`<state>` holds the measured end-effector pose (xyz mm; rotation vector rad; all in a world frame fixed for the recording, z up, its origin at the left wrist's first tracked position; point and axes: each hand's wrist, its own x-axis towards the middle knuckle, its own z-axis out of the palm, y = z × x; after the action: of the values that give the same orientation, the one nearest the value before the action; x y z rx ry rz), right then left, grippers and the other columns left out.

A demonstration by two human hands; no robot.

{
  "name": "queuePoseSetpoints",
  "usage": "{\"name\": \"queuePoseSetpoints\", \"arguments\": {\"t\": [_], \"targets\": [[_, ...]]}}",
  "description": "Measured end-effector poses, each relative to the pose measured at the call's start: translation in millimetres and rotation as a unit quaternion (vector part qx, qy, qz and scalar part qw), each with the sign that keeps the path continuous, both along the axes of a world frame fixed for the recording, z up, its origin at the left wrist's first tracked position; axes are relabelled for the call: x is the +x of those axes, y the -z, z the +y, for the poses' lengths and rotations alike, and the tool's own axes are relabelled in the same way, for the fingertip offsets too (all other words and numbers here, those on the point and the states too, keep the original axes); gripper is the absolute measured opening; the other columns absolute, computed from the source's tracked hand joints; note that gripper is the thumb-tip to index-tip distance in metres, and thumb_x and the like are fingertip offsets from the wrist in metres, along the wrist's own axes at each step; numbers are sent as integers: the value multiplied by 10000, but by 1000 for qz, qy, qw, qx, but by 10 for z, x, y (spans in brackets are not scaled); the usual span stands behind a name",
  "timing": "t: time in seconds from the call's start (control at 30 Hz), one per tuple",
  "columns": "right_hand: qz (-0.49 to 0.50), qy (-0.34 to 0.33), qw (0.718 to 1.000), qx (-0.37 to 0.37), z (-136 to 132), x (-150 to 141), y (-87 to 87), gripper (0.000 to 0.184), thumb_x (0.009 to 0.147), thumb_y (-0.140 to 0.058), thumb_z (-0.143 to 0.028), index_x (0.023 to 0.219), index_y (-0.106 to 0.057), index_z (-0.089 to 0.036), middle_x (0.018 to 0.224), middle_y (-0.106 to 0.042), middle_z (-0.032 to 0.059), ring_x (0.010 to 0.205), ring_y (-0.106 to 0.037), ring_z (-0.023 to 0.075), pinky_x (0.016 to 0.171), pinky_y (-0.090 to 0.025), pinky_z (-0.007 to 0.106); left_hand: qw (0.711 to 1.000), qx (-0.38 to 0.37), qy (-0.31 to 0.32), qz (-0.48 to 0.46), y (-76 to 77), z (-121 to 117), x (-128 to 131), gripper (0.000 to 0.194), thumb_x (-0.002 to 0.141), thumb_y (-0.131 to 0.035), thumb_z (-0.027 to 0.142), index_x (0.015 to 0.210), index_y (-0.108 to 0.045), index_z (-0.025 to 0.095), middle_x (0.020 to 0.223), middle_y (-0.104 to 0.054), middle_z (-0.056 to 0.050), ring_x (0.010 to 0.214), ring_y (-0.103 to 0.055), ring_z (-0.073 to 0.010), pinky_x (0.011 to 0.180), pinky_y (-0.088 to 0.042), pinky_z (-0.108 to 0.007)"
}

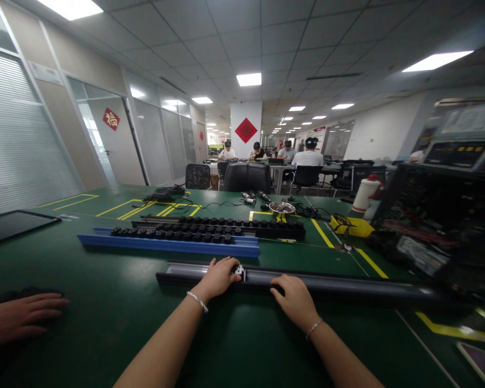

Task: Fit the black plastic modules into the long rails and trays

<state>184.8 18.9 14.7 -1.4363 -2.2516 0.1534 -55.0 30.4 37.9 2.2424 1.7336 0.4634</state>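
A long dark metal rail [347, 286] lies across the green table in front of me. My left hand [218, 277] rests on the rail, its fingers closed on a small white and black part [240, 271] seated in the rail. My right hand [293, 296] lies on the rail just to the right, fingers curled over its near edge. Behind it sit a blue rail [165, 245] and a black rail [267, 230], both lined with several black round parts.
Another person's hand [20, 315] rests flat on the table at the left edge. A dark tablet [12, 223] lies far left. A metal bowl [282, 207], cables, a yellow pouch [351, 226] and an open machine [440, 215] stand beyond. Seated people work at far desks.
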Motion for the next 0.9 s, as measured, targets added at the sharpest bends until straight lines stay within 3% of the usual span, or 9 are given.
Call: {"name": "queuePoseSetpoints", "arguments": {"t": [0.3,0.5,0.9], "targets": [[2,-2,1000,8,12,16,19,154,796,-508,-278,859,-640,-227,911,-660,30,886,-580,189,837,-387,341,998,-40,-32,20,-80,-51,-610,383,779,-504,258,1163,-499,264,1315,-513,-43,1329,-288,-217,1074,-187,-493],[0,-1,1000,-1,12,15,18,165,806,-493,-281,866,-635,-220,934,-657,34,915,-574,197,852,-382,346,998,-31,-53,9,-114,-99,-1049,383,744,-522,241,1127,-538,233,1273,-546,-29,1296,-346,-201,1063,-274,-343],[-3,-3,1000,6,-1,16,-5,164,801,-495,-265,869,-637,-219,910,-660,31,894,-582,184,839,-387,336,993,-54,-101,-14,-123,-160,-1743,422,725,-476,299,1131,-516,190,1229,-566,-55,1139,-504,-196,983,-363,-303]]}}
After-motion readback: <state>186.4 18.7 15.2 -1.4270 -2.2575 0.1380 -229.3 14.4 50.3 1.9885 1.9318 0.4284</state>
